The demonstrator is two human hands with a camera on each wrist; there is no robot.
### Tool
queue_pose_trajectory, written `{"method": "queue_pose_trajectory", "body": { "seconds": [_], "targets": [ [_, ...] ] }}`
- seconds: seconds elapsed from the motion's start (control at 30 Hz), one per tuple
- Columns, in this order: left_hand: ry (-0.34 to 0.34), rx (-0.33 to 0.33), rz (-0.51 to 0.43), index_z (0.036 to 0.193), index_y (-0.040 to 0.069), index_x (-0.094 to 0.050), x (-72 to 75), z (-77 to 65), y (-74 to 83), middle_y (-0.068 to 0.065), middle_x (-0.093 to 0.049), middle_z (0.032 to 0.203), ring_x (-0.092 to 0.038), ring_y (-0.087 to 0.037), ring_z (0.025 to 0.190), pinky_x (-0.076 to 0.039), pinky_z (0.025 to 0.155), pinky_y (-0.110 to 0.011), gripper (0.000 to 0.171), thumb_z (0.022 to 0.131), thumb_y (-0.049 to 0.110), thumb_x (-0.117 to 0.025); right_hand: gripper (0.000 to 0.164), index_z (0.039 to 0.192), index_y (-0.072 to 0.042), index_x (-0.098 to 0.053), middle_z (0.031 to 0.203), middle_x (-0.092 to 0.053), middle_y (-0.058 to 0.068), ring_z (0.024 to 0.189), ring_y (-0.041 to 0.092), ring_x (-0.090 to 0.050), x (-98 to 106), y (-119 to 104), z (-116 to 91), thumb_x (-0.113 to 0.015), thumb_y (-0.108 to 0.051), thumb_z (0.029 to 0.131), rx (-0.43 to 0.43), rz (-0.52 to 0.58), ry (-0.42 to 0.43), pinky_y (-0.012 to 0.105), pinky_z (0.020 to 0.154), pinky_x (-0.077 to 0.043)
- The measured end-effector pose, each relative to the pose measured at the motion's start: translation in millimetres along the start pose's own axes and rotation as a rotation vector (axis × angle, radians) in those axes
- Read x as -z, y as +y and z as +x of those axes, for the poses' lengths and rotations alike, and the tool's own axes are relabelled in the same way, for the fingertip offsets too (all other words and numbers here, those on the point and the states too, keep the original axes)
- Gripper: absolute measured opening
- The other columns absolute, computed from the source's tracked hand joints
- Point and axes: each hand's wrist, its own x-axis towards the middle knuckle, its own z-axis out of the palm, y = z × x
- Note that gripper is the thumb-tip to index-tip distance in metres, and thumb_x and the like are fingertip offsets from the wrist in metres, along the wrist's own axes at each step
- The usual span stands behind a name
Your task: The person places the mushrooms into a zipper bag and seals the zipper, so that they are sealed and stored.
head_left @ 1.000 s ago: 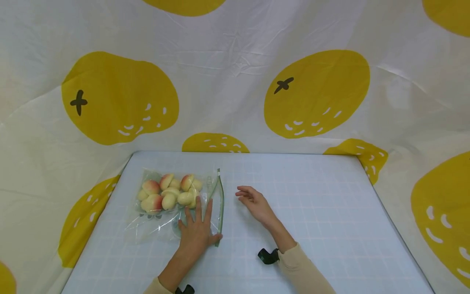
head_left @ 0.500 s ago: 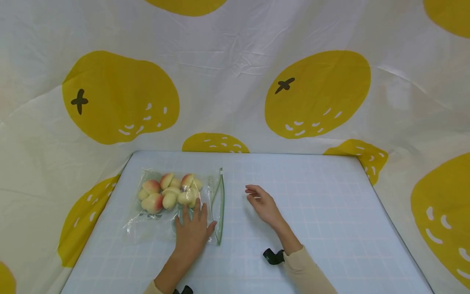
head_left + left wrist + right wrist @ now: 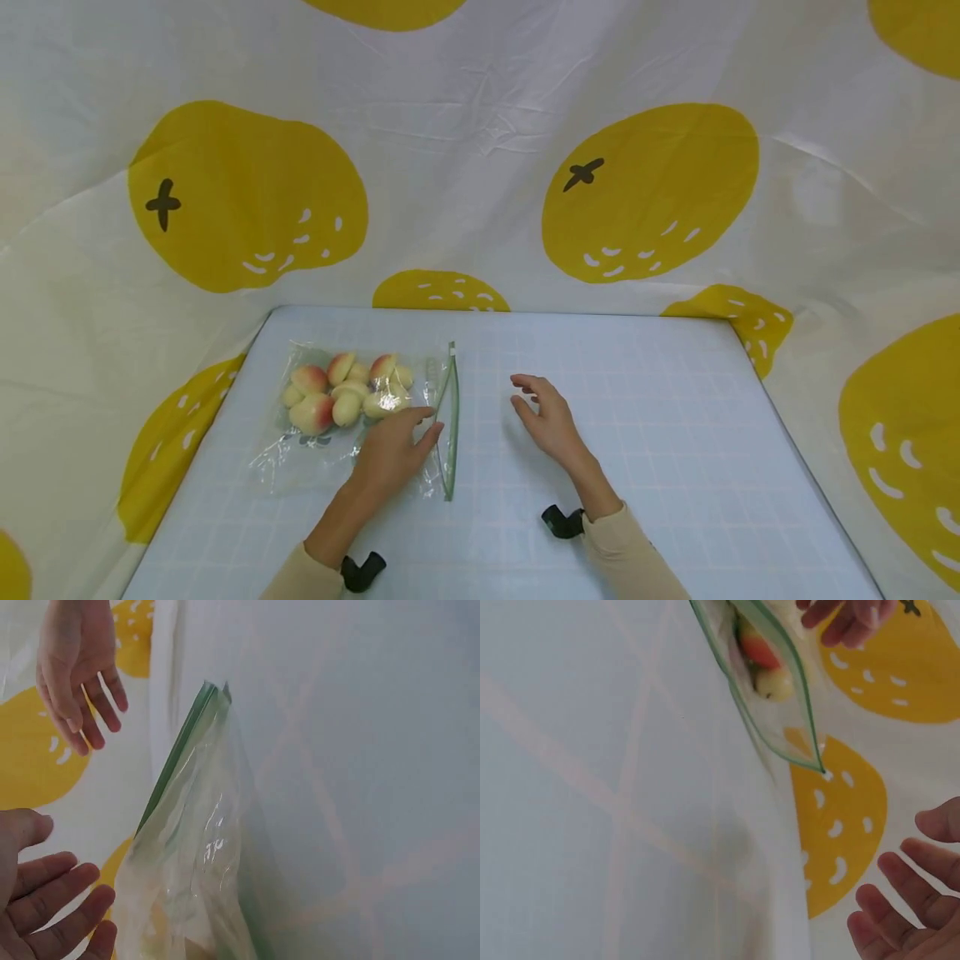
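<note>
A clear zip bag (image 3: 300, 467) with a green zip edge (image 3: 453, 442) lies flat at the left of the table. Inside are several rounded, pale yellow pieces (image 3: 311, 414), some blushed red; their exact kind is unclear. The bag's mouth gapes in the right wrist view, showing a red and yellow piece (image 3: 757, 649). My left hand (image 3: 390, 450) hovers over the bag's near right part, fingers loosely bent and holding nothing. Whether it touches the plastic I cannot tell. To the right of the zip edge, my right hand (image 3: 551, 425) is raised, relaxed, with nothing in it.
A pale checked cloth (image 3: 675, 417) covers the table. White fabric with big yellow fruit prints (image 3: 648, 192) hangs behind and at both sides. Each wrist carries a small black camera (image 3: 562, 522).
My left hand has lifted from a spread pose on the bag, its fingers drawing together. The right hand has drifted right, away from the bag. The zip edge has shifted slightly.
</note>
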Motion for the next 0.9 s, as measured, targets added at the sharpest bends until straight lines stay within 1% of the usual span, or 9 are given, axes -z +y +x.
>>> {"method": "queue_pose_trajectory", "body": {
  "seconds": [0.07, 0.1, 0.17, 0.27, 0.33, 0.43, 0.63, 0.7, 0.9],
  "targets": [
    [-0.050, 0.047, -0.105, 0.114, 0.010, -0.074, 3.1, 9.9, -1.2, 0.000, -0.074, 0.106, -0.069, -0.020, 0.097, -0.055, 0.082, -0.041, 0.031, 0.095, 0.035, -0.070, 0.032, 0.129, -0.001, -0.062, 0.125, -0.064, 0.012, 0.112, 0.035, -0.059, 0.8, 0.4, 0.8, -0.065, -0.009, 0.098, 0.004, 0.000, 0.006, 0.052, 0.092, -0.049],
    [-0.072, 0.060, -0.157, 0.114, 0.011, -0.074, 4.9, 15.8, -2.1, 0.002, -0.073, 0.105, -0.069, -0.018, 0.097, -0.055, 0.083, -0.040, 0.033, 0.096, 0.038, -0.068, 0.032, 0.129, -0.001, -0.062, 0.125, -0.064, 0.013, 0.112, 0.036, -0.059, 1.0, 1.0, 1.0, -0.065, -0.009, 0.097, 0.004, 0.003, 0.009, 0.053, 0.092, -0.049],
    [-0.103, 0.063, -0.244, 0.114, 0.011, -0.075, 7.8, 28.5, -5.8, 0.004, -0.074, 0.105, -0.069, -0.015, 0.095, -0.055, 0.083, -0.039, 0.036, 0.097, 0.042, -0.065, 0.032, 0.128, -0.002, -0.063, 0.125, -0.064, 0.012, 0.112, 0.036, -0.059, 1.2, 1.8, 1.8, -0.066, -0.008, 0.097, -0.002, 0.014, 0.011, 0.053, 0.093, -0.049],
    [-0.141, 0.076, -0.331, 0.113, 0.012, -0.076, 13.0, 46.9, -12.2, 0.005, -0.074, 0.102, -0.070, -0.014, 0.091, -0.056, 0.081, -0.038, 0.037, 0.098, 0.043, -0.064, 0.032, 0.129, -0.002, -0.063, 0.125, -0.064, 0.011, 0.113, 0.036, -0.059, 0.1, 3.4, 2.9, -0.066, -0.008, 0.097, -0.005, 0.021, 0.014, 0.053, 0.093, -0.049],
    [-0.164, 0.094, -0.361, 0.115, 0.012, -0.076, 16.2, 57.8, -16.8, 0.004, -0.074, 0.104, -0.070, -0.014, 0.091, -0.056, 0.080, -0.038, 0.035, 0.098, 0.041, -0.065, 0.033, 0.129, -0.003, -0.063, 0.125, -0.064, 0.011, 0.112, 0.033, -0.060, -1.0, 4.1, 3.9, -0.066, -0.010, 0.097, -0.003, 0.016, 0.016, 0.053, 0.093, -0.049],
    [-0.188, 0.101, -0.349, 0.117, 0.012, -0.075, 17.9, 73.3, -24.9, 0.003, -0.075, 0.104, -0.071, -0.015, 0.093, -0.056, 0.081, -0.038, 0.034, 0.098, 0.039, -0.066, 0.033, 0.129, -0.002, -0.063, 0.125, -0.064, 0.010, 0.111, 0.031, -0.060, -2.5, 4.6, 5.9, -0.067, -0.011, 0.097, 0.001, 0.005, 0.019, 0.052, 0.092, -0.049],
    [-0.238, 0.103, -0.325, 0.120, 0.010, -0.073, 18.1, 106.3, -35.9, 0.000, -0.075, 0.106, -0.070, -0.021, 0.098, -0.054, 0.085, -0.041, 0.035, 0.098, 0.035, -0.066, 0.032, 0.128, -0.002, -0.063, 0.122, -0.065, 0.011, 0.110, 0.035, -0.061, -4.2, 2.1, 13.2, -0.067, -0.010, 0.097, -0.003, 0.022, 0.029, 0.051, 0.092, -0.049],
    [-0.262, 0.107, -0.329, 0.122, 0.008, -0.072, 17.6, 116.5, -39.4, -0.002, -0.073, 0.110, -0.069, -0.024, 0.099, -0.054, 0.087, -0.042, 0.035, 0.098, 0.033, -0.066, 0.031, 0.128, -0.002, -0.063, 0.122, -0.066, 0.011, 0.109, 0.033, -0.061, -5.7, 1.4, 17.0, -0.066, -0.010, 0.097, -0.008, 0.028, 0.027, 0.051, 0.093, -0.049],
    [-0.288, 0.083, -0.262, 0.123, 0.004, -0.070, 14.5, 142.8, -47.7, -0.009, -0.071, 0.118, -0.068, -0.029, 0.102, -0.054, 0.088, -0.044, 0.035, 0.099, 0.029, -0.065, 0.030, 0.126, -0.002, -0.064, 0.118, -0.068, 0.009, 0.106, 0.026, -0.063, -14.7, -0.2, 31.3, -0.066, -0.010, 0.098, -0.024, 0.041, 0.025, 0.050, 0.093, -0.050]
  ]
}}
